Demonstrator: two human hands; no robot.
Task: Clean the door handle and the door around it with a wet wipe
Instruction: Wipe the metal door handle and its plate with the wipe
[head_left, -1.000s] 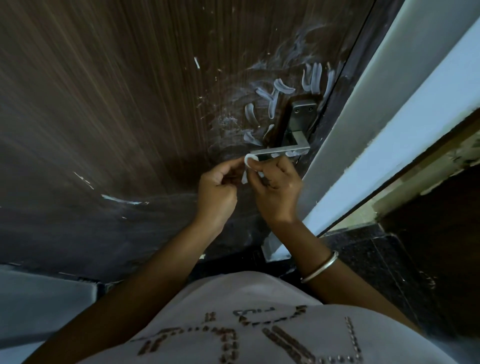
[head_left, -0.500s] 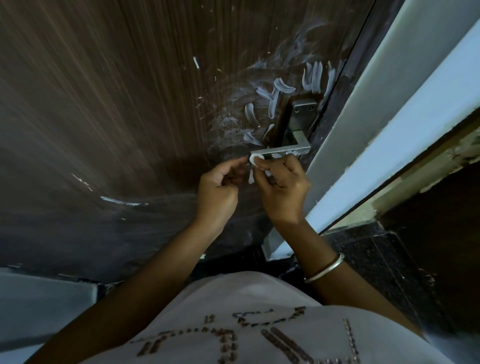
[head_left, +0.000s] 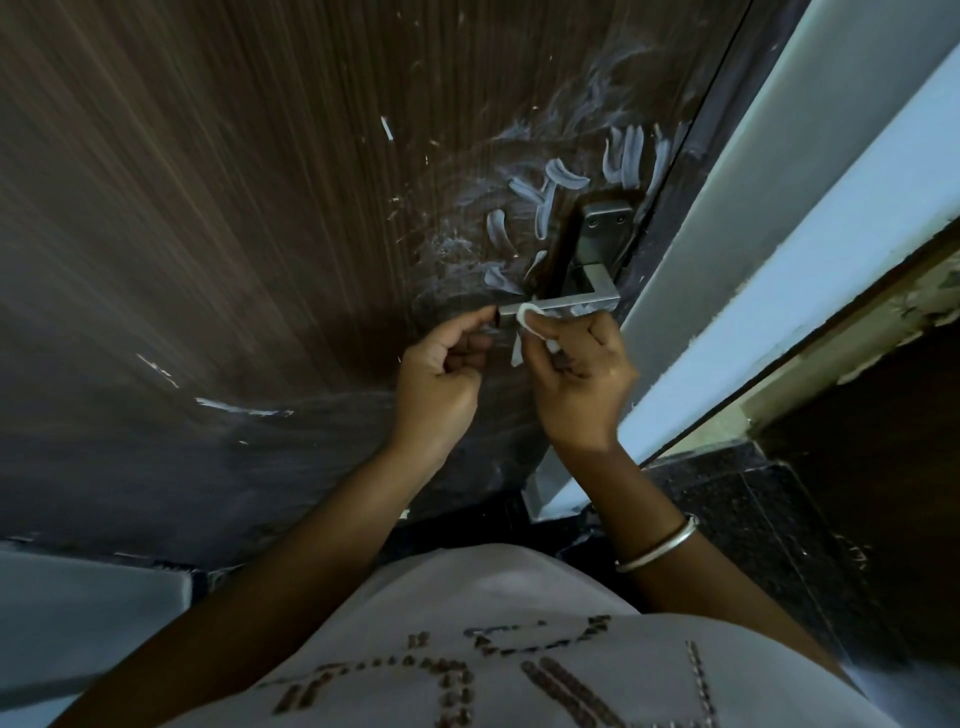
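Right up close, the person's right hand (head_left: 577, 375) pinches a small white wet wipe (head_left: 529, 315) between thumb and curled fingers, holding it against the metal door handle (head_left: 571, 307) near the lever's free end. The left hand (head_left: 440, 375) is curled too, its forefinger tip touching that free end; whether it actually grips the metal I cannot tell. White smears (head_left: 553, 195) streak the dark wooden door (head_left: 260, 208) around the handle's plate. A silver bangle (head_left: 657, 543) sits on the right wrist.
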